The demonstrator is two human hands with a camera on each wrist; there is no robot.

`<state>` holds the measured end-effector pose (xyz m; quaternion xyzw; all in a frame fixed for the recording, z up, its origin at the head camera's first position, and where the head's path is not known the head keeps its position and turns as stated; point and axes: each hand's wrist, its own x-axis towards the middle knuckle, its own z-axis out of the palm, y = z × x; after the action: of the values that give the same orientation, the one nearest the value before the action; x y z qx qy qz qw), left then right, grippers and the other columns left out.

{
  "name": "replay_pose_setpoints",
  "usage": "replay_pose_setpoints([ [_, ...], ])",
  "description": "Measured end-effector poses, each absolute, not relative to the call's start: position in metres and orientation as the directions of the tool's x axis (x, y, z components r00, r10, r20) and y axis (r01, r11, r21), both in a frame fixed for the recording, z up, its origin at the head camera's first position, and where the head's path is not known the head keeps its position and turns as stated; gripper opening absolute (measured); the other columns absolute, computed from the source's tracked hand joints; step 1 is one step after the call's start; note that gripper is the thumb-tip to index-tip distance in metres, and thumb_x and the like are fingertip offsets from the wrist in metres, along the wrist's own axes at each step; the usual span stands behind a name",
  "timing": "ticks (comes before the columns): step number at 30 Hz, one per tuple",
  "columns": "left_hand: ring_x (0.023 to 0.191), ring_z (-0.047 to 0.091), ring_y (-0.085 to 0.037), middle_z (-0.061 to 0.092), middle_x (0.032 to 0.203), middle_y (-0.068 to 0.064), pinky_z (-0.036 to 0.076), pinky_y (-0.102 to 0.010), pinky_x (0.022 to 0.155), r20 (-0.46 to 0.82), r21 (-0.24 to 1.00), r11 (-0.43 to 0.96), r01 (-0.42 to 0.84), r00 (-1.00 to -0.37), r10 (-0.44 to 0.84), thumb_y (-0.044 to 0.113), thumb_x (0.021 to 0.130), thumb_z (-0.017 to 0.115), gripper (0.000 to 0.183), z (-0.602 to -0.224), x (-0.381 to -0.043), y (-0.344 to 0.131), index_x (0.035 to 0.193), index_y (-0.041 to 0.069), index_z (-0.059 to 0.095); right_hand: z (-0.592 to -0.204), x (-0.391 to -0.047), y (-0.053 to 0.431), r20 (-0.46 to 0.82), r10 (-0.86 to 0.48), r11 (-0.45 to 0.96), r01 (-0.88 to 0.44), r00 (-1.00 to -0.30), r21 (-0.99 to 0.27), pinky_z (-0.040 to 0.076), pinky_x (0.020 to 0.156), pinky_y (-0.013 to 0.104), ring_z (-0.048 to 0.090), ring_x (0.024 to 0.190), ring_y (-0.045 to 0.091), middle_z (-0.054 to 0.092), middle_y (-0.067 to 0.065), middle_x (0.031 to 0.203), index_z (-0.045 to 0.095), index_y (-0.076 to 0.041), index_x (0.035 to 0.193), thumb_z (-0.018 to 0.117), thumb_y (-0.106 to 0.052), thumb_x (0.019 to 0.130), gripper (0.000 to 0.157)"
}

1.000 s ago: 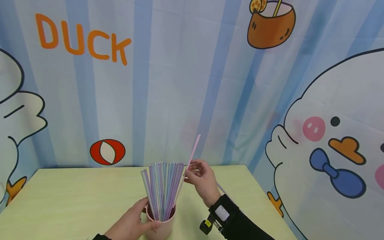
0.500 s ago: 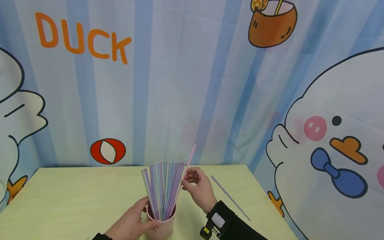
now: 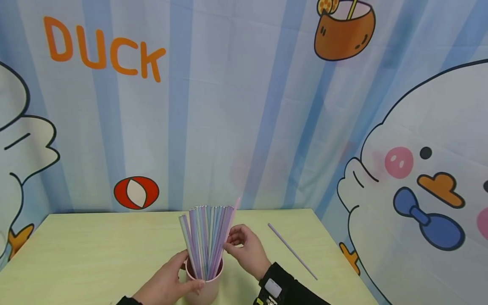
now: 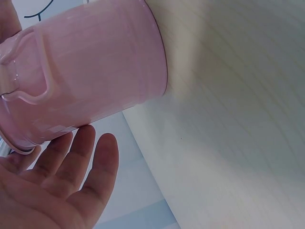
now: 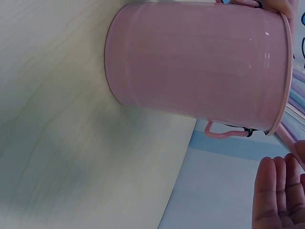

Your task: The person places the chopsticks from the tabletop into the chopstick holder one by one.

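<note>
A pink metal bucket-like cup stands upright on the table, with small side handles seen in the wrist views. Many shiny pastel straws fan upward out of it. My left hand grips the cup at its left side, thumb across the front near the rim and fingers behind. In the left wrist view those fingers touch the cup wall. To the right of the bundle, my right hand pinches a pink straw between thumb and fingers. Its lower end is inside the cup; the bottom is hidden.
A single purple straw lies slantwise on the pale wooden table, right of my right hand. Behind the table's far edge hangs a striped blue-and-white curtain with cartoon ducks.
My right hand has come down and slightly left, lowering the pink straw into the cup beside the others. The purple straw on the table is now fully uncovered. My left hand stays put.
</note>
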<state>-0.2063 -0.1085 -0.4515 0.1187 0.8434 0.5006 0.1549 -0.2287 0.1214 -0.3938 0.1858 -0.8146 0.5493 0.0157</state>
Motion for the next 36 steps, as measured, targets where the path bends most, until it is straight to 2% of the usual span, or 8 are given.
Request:
replay_pose_setpoints([
  [3, 0.101, 0.051, -0.024, 0.052, 0.126, -0.007, 0.053, -0.049, 0.085, -0.126, 0.881, 0.468, 0.064, -0.923, 0.363, 0.05, 0.074, 0.076, 0.087, -0.451, -0.206, -0.109, 0.142, 0.016, 0.034, -0.396, -0.226, 0.12, 0.219, -0.303, 0.345, -0.321, -0.927, -0.882, 0.052, 0.076, 0.034, 0.06, 0.084, 0.022, 0.064, 0.015, 0.091, 0.056, 0.001, 0.105, 0.069, -0.006, 0.084, 0.026],
  [7, 0.099, 0.051, -0.023, 0.052, 0.124, -0.007, 0.053, -0.045, 0.081, -0.105, 0.881, 0.465, 0.089, -0.921, 0.375, 0.05, 0.075, 0.075, 0.084, -0.452, -0.206, -0.109, 0.141, 0.015, 0.035, -0.399, -0.224, 0.119, 0.205, -0.341, 0.358, -0.328, -0.918, -0.874, 0.052, 0.075, 0.032, 0.06, 0.083, 0.021, 0.064, 0.014, 0.091, 0.057, 0.0, 0.104, 0.068, -0.005, 0.084, 0.023],
  [14, 0.1, 0.051, -0.024, 0.052, 0.125, -0.007, 0.053, -0.048, 0.082, -0.124, 0.879, 0.473, 0.064, -0.926, 0.356, 0.05, 0.074, 0.075, 0.086, -0.451, -0.205, -0.108, 0.142, 0.016, 0.035, -0.401, -0.221, 0.118, 0.201, -0.363, 0.375, -0.341, -0.91, -0.862, 0.052, 0.076, 0.035, 0.06, 0.083, 0.02, 0.064, 0.014, 0.09, 0.057, 0.001, 0.103, 0.068, -0.006, 0.085, 0.022],
  [19, 0.1, 0.051, -0.024, 0.052, 0.127, -0.008, 0.053, -0.051, 0.082, -0.141, 0.878, 0.476, 0.044, -0.927, 0.346, 0.05, 0.074, 0.075, 0.088, -0.451, -0.206, -0.108, 0.143, 0.016, 0.033, -0.406, -0.223, 0.119, 0.195, -0.368, 0.388, -0.341, -0.909, -0.856, 0.051, 0.074, 0.032, 0.059, 0.082, 0.019, 0.062, 0.01, 0.088, 0.058, 0.002, 0.102, 0.068, -0.007, 0.085, 0.022],
  [23, 0.101, 0.051, -0.024, 0.052, 0.128, -0.008, 0.052, -0.052, 0.084, -0.124, 0.879, 0.473, 0.065, -0.925, 0.359, 0.05, 0.074, 0.075, 0.087, -0.452, -0.206, -0.108, 0.143, 0.016, 0.034, -0.423, -0.236, 0.125, 0.189, -0.367, 0.398, -0.337, -0.911, -0.853, 0.051, 0.075, 0.031, 0.059, 0.082, 0.016, 0.063, 0.005, 0.088, 0.059, -0.006, 0.103, 0.069, -0.015, 0.086, 0.022],
  [29, 0.103, 0.052, -0.022, 0.052, 0.129, -0.007, 0.05, -0.054, 0.089, -0.107, 0.87, 0.486, 0.085, -0.929, 0.355, 0.051, 0.072, 0.076, 0.089, -0.452, -0.206, -0.107, 0.142, 0.016, 0.034, -0.424, -0.242, 0.141, 0.193, -0.363, 0.432, -0.349, -0.911, -0.832, 0.052, 0.076, 0.034, 0.059, 0.084, 0.016, 0.063, 0.007, 0.091, 0.06, -0.009, 0.105, 0.067, -0.016, 0.088, 0.019],
  [36, 0.1, 0.05, -0.022, 0.053, 0.122, -0.004, 0.049, -0.053, 0.089, -0.108, 0.866, 0.493, 0.087, -0.929, 0.353, 0.052, 0.072, 0.076, 0.085, -0.452, -0.204, -0.107, 0.14, 0.017, 0.037, -0.448, -0.272, 0.178, 0.256, -0.337, 0.576, -0.414, -0.906, -0.705, 0.054, 0.073, 0.032, 0.058, 0.079, 0.01, 0.062, 0.001, 0.087, 0.061, -0.012, 0.104, 0.067, -0.016, 0.088, 0.018],
])
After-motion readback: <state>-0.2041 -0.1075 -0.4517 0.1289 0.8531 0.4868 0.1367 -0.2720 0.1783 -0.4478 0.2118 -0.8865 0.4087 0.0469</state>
